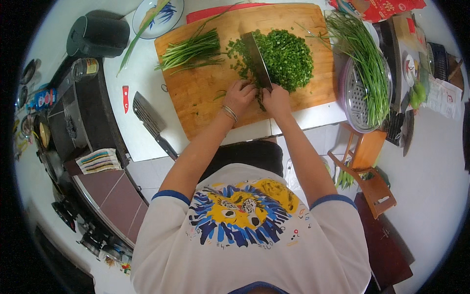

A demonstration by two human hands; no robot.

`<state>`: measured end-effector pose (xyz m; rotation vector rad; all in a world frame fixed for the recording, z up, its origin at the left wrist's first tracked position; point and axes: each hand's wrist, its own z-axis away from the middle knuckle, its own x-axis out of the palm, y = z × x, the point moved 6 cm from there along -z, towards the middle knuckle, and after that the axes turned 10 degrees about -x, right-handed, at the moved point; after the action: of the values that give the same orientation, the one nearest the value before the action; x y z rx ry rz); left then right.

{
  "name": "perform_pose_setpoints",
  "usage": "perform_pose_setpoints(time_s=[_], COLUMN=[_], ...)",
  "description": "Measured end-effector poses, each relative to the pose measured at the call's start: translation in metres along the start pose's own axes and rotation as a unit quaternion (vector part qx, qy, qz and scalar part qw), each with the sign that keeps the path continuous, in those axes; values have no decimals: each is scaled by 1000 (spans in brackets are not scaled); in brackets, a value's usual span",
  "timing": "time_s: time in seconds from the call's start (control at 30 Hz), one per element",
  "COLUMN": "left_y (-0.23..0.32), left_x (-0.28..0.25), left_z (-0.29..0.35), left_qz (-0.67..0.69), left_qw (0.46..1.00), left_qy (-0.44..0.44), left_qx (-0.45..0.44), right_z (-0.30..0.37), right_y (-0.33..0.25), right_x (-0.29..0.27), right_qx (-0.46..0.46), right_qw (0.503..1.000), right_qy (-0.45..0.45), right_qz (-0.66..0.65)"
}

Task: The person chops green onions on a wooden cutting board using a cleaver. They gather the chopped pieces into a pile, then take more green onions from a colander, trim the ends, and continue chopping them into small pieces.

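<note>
My right hand is closed round the handle of a cleaver, whose blade points away from me over the wooden cutting board. A large heap of finely chopped chives lies right of the blade, with scattered bits on its left. Close to the left of the cleaver's handle end is my left hand, its fingers curled down onto the board. Whatever those fingers grip, if anything, is hidden. Further left on the board rests a bundle of cut chive stalks.
Long whole chives lie across a perforated basket on the right. Left of the board are another cleaver, a small red-handled tool and a plate with a green stalk. A wooden chair stands at lower right.
</note>
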<state>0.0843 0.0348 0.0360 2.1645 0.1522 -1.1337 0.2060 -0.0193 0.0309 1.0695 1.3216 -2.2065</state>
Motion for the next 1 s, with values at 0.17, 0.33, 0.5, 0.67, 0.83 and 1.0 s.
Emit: perform_pose_setpoints(time_s=[0.17,0.33,0.5,0.67,0.83,1.0], left_y=[-7,-8,-9,-12,-9,-3], left_x=[8,9,10,6,2,14], left_z=[3,3,5,13,14,1], left_qz=[38,38,25,16,2,37], left_qw=[999,999,1000,1000,999,999], left_qy=[-16,-29,-9,-15,-3,-26], left_qx=[-10,-14,9,8,32,4], right_z=[15,25,26,14,-8,7], right_y=[-7,-6,-11,-22,-17,-5], right_x=[-9,-7,-2,8,0,-12], right_qx=[-17,-4,28,40,20,6], right_qw=[998,994,986,987,1000,998], right_qy=[-38,-75,-121,-110,-7,-41], right_qz=[42,83,114,106,8,56])
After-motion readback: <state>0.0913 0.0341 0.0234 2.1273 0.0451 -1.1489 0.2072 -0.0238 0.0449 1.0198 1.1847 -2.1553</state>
